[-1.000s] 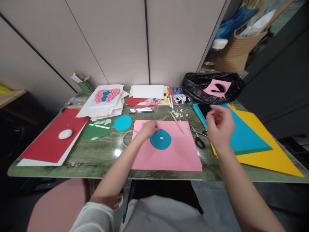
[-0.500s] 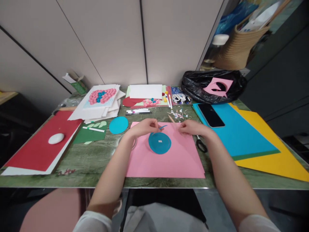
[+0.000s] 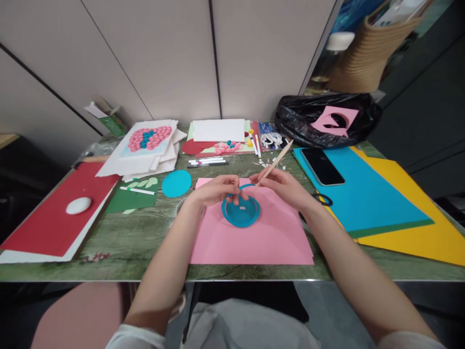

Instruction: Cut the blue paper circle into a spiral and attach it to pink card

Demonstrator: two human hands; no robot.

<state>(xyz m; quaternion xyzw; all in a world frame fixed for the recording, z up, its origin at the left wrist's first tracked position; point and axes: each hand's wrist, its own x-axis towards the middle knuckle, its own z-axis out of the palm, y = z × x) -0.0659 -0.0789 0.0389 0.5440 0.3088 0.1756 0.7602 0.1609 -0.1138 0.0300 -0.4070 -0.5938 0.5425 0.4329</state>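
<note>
My right hand grips a pale wooden stick, which slants up to the right with its tapered end on top. Close by on the left, my left hand has its fingertips pinched on a thin blue paper strip that curves towards my right hand. Below my fingers a round blue disc with a small white patch in its middle rests on pink paper sheets. My left fingertips hang over its far edge and partly cover it. Black scissors handles show beside my right wrist.
A lighter blue paper circle and a clear ring-shaped thing lie left of the pink sheets. Pens lie behind. On the right are a phone on blue paper and a black plastic bag. Red paper carries a white oval object.
My right hand has picked up the wooden stick from the table and brought it closer to my left hand. The scissors handles have shifted. The camera view has moved slightly.
</note>
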